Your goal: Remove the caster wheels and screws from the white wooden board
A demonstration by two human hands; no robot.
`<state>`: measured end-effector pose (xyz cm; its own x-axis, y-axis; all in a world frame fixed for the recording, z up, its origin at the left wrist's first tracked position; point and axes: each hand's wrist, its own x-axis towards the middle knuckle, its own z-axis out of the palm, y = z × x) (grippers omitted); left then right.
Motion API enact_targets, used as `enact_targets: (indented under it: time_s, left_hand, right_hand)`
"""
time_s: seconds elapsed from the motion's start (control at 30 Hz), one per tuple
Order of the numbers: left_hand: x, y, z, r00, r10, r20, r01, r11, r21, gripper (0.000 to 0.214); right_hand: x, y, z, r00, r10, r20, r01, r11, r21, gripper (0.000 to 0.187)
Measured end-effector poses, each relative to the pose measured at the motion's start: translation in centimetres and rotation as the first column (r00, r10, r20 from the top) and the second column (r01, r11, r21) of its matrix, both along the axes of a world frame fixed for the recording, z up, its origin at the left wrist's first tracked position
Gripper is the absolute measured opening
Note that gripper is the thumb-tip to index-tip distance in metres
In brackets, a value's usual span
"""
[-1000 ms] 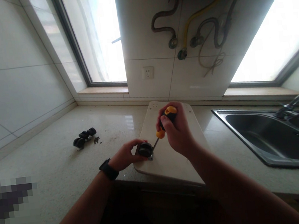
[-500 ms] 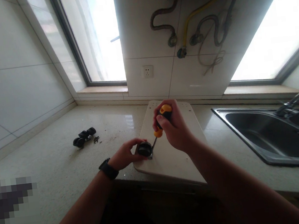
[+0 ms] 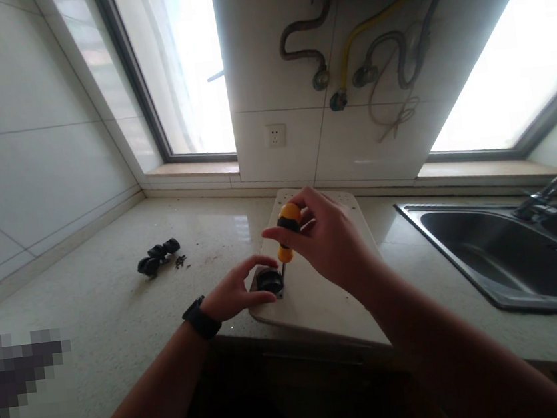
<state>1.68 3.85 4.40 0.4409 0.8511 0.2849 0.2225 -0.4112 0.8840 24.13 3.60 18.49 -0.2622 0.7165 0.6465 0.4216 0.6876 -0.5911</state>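
Note:
My left hand [image 3: 237, 289] is curled round a black caster [image 3: 269, 280], thumb on its near side and fingers on its far side. The caster sits on a metal plate at the near left corner of a pale board [image 3: 319, 305]. In my right hand [image 3: 326, 237] is a screwdriver [image 3: 288, 218] with a yellow and black handle. Thumb and fingers pinch the handle loosely, the thumb stretched out to the left. The screwdriver stands nearly upright, its shaft reaching down to the plate's right side; the tip and any screw under it are too small to make out.
More black casters [image 3: 157, 256] lie on the counter [image 3: 200, 224] to the left, beside a small heap of dark screws [image 3: 180, 262]. On the right is a steel sink [image 3: 488, 239] with a faucet [image 3: 534, 203]. Hoses [image 3: 350, 43] and a socket [image 3: 275, 135] are on the back wall.
The screwdriver has swung more upright, its handle shifting left. My right hand has loosened from a full fist to a lighter hold. My left hand stays at the caster.

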Motion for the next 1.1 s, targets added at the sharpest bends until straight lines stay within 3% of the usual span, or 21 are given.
enact_targets:
  time_s: [0.17,0.3,0.43,0.53,0.63,0.73,0.9,1.0,1.1]
  left_hand:
    - [2.3,-1.4,2.8,0.997,0.078,-0.003,-0.078,0.995,0.06,0.036]
    - [4.0,-2.0,4.3,0.991,0.133,-0.028,-0.131,0.988,0.078,0.028]
    - [4.7,-1.8,4.4,0.976,0.216,0.01,-0.216,0.976,0.038,0.025]
    - [5.1,-1.6,4.1,0.965,0.25,0.073,-0.25,0.968,-0.008,0.023]
    - [5.4,-1.5,4.2,0.947,0.315,0.065,-0.315,0.949,-0.015,0.019]
    - [5.5,-1.4,4.4,0.934,0.356,0.031,-0.356,0.934,-0.002,0.017]
    - [5.6,-1.2,4.5,0.908,0.418,0.018,-0.418,0.908,-0.034,0.019]
    - [5.8,-1.0,4.5,0.903,0.427,0.056,-0.424,0.904,-0.05,0.024]
    - [6.1,-1.0,4.7,0.891,0.452,0.041,-0.452,0.892,0.0,0.028]
  right_hand:
    - [0.2,0.0,0.6,1.0,-0.026,-0.017,0.025,0.998,-0.055,0.039]
    - [0.6,0.5,0.8,0.984,0.18,-0.014,-0.18,0.969,-0.168,0.037]
    - [1.0,1.3,0.9,0.942,0.336,0.015,-0.328,0.927,-0.18,0.045]
    - [1.0,1.6,1.1,0.92,0.391,0.028,-0.38,0.907,-0.181,0.038]
    - [0.8,1.5,1.2,0.947,0.306,0.096,-0.293,0.947,-0.131,0.033]
    - [0.6,1.3,1.4,0.972,0.203,0.117,-0.196,0.978,-0.069,0.039]
    - [0.9,1.7,1.7,0.948,0.317,0.011,-0.309,0.932,-0.19,0.046]
    - [1.0,1.9,1.7,0.916,0.398,0.042,-0.383,0.902,-0.199,0.045]
    - [0.7,2.0,1.5,0.938,0.326,0.118,-0.305,0.937,-0.169,0.045]
